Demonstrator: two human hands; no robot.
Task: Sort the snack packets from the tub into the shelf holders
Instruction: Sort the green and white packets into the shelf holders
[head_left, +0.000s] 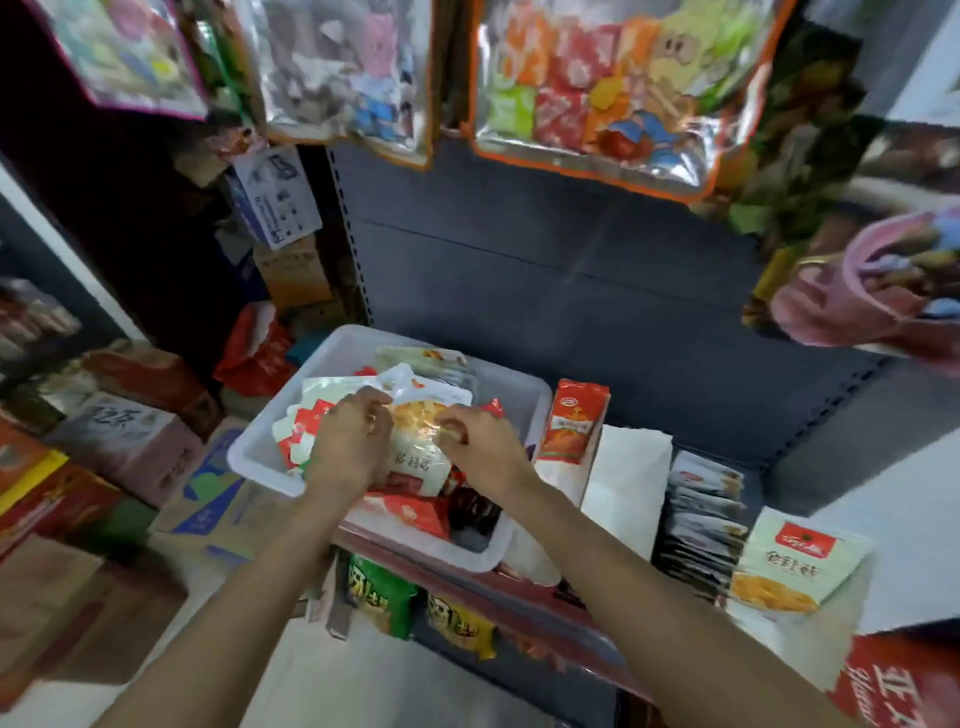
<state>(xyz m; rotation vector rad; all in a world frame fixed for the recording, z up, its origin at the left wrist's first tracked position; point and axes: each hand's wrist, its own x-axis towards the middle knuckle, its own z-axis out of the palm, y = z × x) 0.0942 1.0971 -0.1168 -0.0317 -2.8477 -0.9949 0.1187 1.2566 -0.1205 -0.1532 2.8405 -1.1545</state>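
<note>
The tub (260, 457) sits on the shelf (519, 592) at its left end, overhanging the front edge. Packets (415, 457) lie heaped in the tub. Both hands are in it: the left hand (350, 441) over the left side of the heap, the right hand (483, 447) over the right side, with one packet between them. Just right of the tub an upright packet (571, 421) stands in a holder (628, 483). Further right a row of packets (701, 530) stands on edge, and right of that a flat packet (795, 561) fronts another row at the shelf's front edge. Bags (410, 608) hang below the shelf's front edge. Boxes (130, 436) stand on the floor to the left. Hanging bags (613, 88) fill the space above.
</note>
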